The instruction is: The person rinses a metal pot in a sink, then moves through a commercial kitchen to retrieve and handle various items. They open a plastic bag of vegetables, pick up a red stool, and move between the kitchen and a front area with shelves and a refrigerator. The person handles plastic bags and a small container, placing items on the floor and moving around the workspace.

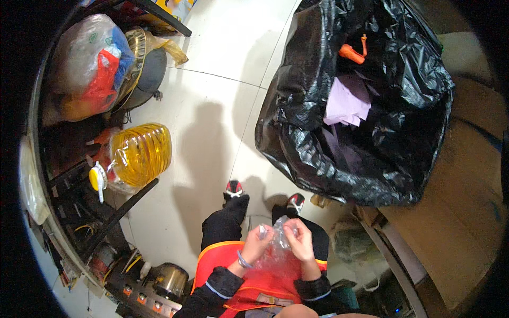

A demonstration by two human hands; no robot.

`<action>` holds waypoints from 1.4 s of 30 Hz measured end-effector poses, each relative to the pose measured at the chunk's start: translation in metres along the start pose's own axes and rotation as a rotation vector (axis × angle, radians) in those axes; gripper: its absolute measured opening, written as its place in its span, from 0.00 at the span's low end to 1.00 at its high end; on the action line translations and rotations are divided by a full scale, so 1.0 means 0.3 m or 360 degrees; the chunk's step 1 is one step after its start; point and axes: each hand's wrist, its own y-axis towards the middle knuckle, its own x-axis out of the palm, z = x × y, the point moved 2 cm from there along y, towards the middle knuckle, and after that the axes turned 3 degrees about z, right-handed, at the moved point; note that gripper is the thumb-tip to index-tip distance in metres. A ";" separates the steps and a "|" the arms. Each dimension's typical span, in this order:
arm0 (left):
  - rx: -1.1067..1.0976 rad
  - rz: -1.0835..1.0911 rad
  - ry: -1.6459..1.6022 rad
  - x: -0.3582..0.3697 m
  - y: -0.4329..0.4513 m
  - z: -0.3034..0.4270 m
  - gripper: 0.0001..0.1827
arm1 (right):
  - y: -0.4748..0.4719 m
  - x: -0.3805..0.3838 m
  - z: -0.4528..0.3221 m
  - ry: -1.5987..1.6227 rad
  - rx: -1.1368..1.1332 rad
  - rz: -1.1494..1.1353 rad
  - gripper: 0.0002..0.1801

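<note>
Above a red apron (270, 274) with orange trim, both of my hands grip a clear plastic bag (280, 237). The left hand (257, 241) pinches one side of it, with a bracelet at the wrist. My right hand (299, 239) pinches the other side between thumb and fingers. Crumpled film hangs between the two hands and over the apron. What the bag holds, if anything, I cannot tell.
Ahead on the right stands a large container lined with a black plastic bag (310, 151), with lilac paper (348, 102) and an orange plastic piece (353, 53) inside. Left are a jug of yellow oil (141, 153), stuffed plastic bags (93, 67) and a metal pot (171, 279). Cardboard (441, 238) lies right.
</note>
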 end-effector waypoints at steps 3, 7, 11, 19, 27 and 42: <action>0.0124 -0.0106 -0.0131 0.036 0.067 0.046 0.04 | 0.055 -0.028 -0.054 0.0141 -0.0085 0.0106 0.06; 0.0370 -0.0215 -0.0277 0.033 0.118 0.079 0.03 | 0.099 -0.044 -0.062 0.0133 -0.0189 0.0217 0.05; 0.0381 -0.0209 -0.0471 0.048 0.106 0.024 0.03 | 0.080 -0.051 -0.037 0.0366 -0.0215 0.0237 0.07; 0.0970 -0.0021 -0.0372 0.051 0.052 0.030 0.05 | -0.036 -0.051 -0.093 0.0815 -0.0507 0.0278 0.07; 0.1228 -0.0106 -0.0078 -0.009 -0.203 -0.034 0.10 | -0.378 -0.148 -0.046 0.0168 -0.0725 0.0272 0.07; 0.1648 0.0149 -0.0313 0.027 -0.431 -0.065 0.12 | -0.576 -0.264 -0.026 0.0319 -0.1267 0.0949 0.08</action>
